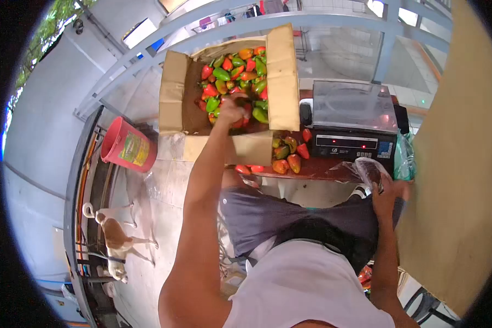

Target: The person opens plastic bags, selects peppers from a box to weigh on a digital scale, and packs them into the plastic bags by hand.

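Note:
My left hand point(232, 111) reaches down into an open cardboard box point(283, 82) of red, green and orange bell peppers point(221, 74). Its fingers curl down among the peppers, around what looks like a red one; the fingertips are partly hidden. Over my right thigh, my right hand point(385, 194) is closed on a clear plastic bag point(368, 169), its mouth spread toward the table edge. Whether anything lies inside the bag is hard to make out. Several loose peppers point(293, 163) lie on the table between the box and the scale.
A black digital scale point(347, 145) with a clear tray cover point(355, 106) stands right of the box. Beside it hangs a green plastic bag point(404, 156). A red bucket point(128, 145) stands at left, and a brown-and-white dog point(116, 235) is on the floor. A large cardboard sheet point(459, 180) rises at right.

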`<action>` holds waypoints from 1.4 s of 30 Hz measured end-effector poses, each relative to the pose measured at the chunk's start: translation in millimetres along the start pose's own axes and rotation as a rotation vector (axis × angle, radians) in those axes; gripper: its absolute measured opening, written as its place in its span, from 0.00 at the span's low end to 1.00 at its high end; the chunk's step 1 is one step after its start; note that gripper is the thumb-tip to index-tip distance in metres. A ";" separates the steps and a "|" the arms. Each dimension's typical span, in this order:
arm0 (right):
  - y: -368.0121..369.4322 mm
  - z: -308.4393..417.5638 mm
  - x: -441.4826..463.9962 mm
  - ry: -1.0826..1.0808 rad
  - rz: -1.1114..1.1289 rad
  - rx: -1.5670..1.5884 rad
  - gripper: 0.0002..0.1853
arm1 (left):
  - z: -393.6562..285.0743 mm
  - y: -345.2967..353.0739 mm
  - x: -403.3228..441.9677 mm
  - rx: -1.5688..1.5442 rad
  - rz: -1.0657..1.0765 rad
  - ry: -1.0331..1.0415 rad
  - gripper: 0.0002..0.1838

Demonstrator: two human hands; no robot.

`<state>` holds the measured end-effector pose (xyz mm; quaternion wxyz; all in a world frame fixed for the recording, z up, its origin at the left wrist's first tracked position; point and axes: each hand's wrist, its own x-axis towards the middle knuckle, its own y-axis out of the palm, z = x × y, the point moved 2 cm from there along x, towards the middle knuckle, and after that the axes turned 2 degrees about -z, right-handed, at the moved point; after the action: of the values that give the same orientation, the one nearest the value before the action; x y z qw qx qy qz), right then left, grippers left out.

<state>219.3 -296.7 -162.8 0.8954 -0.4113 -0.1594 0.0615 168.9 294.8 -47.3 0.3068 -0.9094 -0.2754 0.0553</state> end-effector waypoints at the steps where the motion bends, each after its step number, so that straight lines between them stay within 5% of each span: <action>1: -0.4 0.6 -1.9 -0.004 -0.009 0.001 0.24 | -3.3 -4.6 -7.7 -0.274 -0.014 -0.033 0.32; 3: -8.3 11.0 -4.5 0.015 0.011 0.068 0.25 | -24.9 -21.5 -29.4 -0.519 -0.190 -0.064 0.35; 9: -30.3 88.6 17.4 -0.157 0.178 0.117 0.31 | -194.3 7.2 -134.8 -0.851 -0.426 0.421 0.42; 11: -33.0 127.4 29.7 -0.312 0.188 0.065 0.29 | -233.1 57.4 -168.1 -0.721 -0.499 0.515 0.43; 13: -36.4 158.1 46.5 -0.204 0.350 0.365 0.27 | -239.4 116.9 -188.2 -0.284 -0.574 0.602 0.46; 14: -43.3 167.1 55.6 -0.150 0.428 0.512 0.26 | -227.2 155.8 -187.5 -0.540 -0.398 0.569 0.43; 15: -56.4 171.9 63.7 -0.149 0.475 0.575 0.26 | -220.1 174.0 -184.8 -0.379 -0.366 0.779 0.39; 17: -81.9 173.8 78.0 -0.135 0.556 0.699 0.26 | -203.5 198.8 -179.5 -0.329 -0.036 0.850 0.34; 19: -85.1 158.0 81.6 -0.138 0.510 0.479 0.25 | -200.2 205.4 -179.8 -0.155 0.260 0.966 0.33; 25: -15.7 114.7 60.9 -0.208 0.191 0.245 0.19 | -181.9 218.2 -174.3 0.035 0.619 0.767 0.31; 29: 19.1 72.2 61.7 -0.320 0.005 0.102 0.26 | -139.6 245.6 -161.4 0.419 0.796 0.618 0.32; 36: 18.2 39.9 81.5 -0.086 0.259 0.117 0.34 | -62.5 317.9 -161.5 0.074 0.509 0.646 0.36; 39: 24.6 30.7 86.9 -0.014 0.284 0.104 0.37 | -40.3 338.7 -167.2 0.223 0.364 0.647 0.38; 42: 26.4 20.6 87.9 -0.045 0.237 0.184 0.38 | -84.7 314.9 -182.3 0.225 0.345 0.509 0.33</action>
<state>295.7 -243.4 -149.6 0.9120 -0.3418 -0.1235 0.1904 185.2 -55.2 -176.9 0.4506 -0.8876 -0.0238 -0.0924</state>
